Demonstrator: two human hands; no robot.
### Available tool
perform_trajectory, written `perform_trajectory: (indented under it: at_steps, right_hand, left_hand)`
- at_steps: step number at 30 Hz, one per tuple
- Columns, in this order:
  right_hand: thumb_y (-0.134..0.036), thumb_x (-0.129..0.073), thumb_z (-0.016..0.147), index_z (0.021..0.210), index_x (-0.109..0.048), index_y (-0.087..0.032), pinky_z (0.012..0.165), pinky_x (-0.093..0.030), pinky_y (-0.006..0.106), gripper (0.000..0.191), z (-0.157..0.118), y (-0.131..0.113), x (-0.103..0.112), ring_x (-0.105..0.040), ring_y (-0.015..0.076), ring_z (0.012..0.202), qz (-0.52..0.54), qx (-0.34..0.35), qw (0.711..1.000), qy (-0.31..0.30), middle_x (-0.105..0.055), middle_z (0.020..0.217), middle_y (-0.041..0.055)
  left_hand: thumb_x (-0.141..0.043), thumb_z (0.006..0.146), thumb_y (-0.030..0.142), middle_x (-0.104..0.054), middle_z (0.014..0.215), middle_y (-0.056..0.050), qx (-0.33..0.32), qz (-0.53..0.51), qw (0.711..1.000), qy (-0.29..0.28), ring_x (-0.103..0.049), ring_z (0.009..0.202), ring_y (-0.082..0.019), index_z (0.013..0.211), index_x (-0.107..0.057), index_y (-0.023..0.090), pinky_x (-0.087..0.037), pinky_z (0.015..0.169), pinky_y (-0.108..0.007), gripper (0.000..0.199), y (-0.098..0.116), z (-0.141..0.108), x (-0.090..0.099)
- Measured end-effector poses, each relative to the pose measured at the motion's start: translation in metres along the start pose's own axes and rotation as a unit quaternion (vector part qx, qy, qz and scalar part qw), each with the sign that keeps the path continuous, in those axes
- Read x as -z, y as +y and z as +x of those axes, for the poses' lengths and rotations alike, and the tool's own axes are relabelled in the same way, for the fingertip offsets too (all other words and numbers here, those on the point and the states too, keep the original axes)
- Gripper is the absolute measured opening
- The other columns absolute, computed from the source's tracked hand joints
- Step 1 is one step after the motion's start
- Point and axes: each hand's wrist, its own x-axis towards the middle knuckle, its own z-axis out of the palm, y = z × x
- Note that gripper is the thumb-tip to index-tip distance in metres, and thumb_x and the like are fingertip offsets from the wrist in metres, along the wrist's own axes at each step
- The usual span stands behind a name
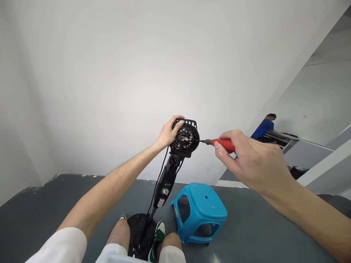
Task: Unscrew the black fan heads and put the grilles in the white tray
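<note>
A black pedestal fan point(165, 182) without blades or grille stands between my feet, its round motor head point(185, 140) facing me. My left hand point(170, 131) grips the upper left rim of that head, thumb in front and fingers over the top. In my right hand point(248, 157) is a screwdriver point(223, 144) with a red handle, held level. Its thin shaft points left, and the tip reaches the front of the motor head near the centre shaft. Whether the tip sits in a screw is too small to tell. A control panel with a knob point(165, 191) shows on the fan's column.
A blue plastic stool point(207, 204) stands on the grey floor right of the fan. The fan's round black base point(137, 223) lies between my shoes. A white wall point(123, 91) rises behind. At far right, a person in blue point(262, 128) is beside a grey metal frame point(286, 138).
</note>
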Motion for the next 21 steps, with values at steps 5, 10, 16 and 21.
perform_trajectory:
  at_steps: [5, 10, 16, 21]
  right_hand:
    - [-0.025, -0.05, 0.103, 0.09, -0.059, -0.012, 0.046, -0.031, 0.025, 0.02, -0.001, 0.002, 0.0, -0.053, 0.0094, 0.05, -0.005, 0.024, 1.0, 0.0, -0.061, 0.065, -0.0018]
    - [-0.022, -0.051, 0.103, 0.086, -0.059, -0.014, 0.051, -0.033, 0.025, 0.02, 0.002, 0.002, 0.005, -0.054, 0.01, 0.055, -0.012, 0.088, 0.996, -0.011, -0.061, 0.066, -0.0019]
    - [-0.044, -0.046, 0.106, 0.072, -0.058, -0.018, 0.05, -0.017, 0.028, 0.045, 0.01, -0.002, 0.018, -0.039, 0.0123, 0.043, -0.124, 0.069, 0.985, -0.096, -0.046, 0.047, -0.0024]
    - [-0.06, -0.04, 0.104, 0.067, -0.058, -0.019, 0.048, -0.01, 0.026, 0.058, 0.019, 0.001, 0.025, -0.015, 0.0105, 0.039, -0.147, -0.067, 0.955, -0.25, -0.026, 0.037, -0.0055]
  left_hand:
    - [-0.049, 0.103, 0.03, -0.073, 0.121, -0.003, 0.003, 0.007, 1.0, 0.002, -0.065, 0.12, -0.019, 0.117, -0.062, 0.022, -0.048, 0.109, -0.029, 0.021, 0.001, 0.0, 0.0]
    - [-0.048, 0.103, 0.031, -0.072, 0.124, -0.003, 0.008, 0.012, 1.0, -0.001, -0.064, 0.122, -0.018, 0.118, -0.062, 0.023, -0.048, 0.11, -0.029, 0.022, 0.001, 0.0, 0.001]
    - [-0.05, 0.103, 0.033, -0.072, 0.122, -0.003, -0.002, 0.001, 1.0, 0.002, -0.065, 0.119, -0.019, 0.118, -0.062, 0.023, -0.048, 0.108, -0.03, 0.022, 0.0, 0.0, 0.001]
    - [-0.05, 0.102, 0.032, -0.073, 0.12, -0.003, 0.001, 0.001, 1.0, 0.005, -0.066, 0.116, -0.019, 0.117, -0.062, 0.023, -0.049, 0.107, -0.03, 0.021, 0.0, -0.001, 0.002]
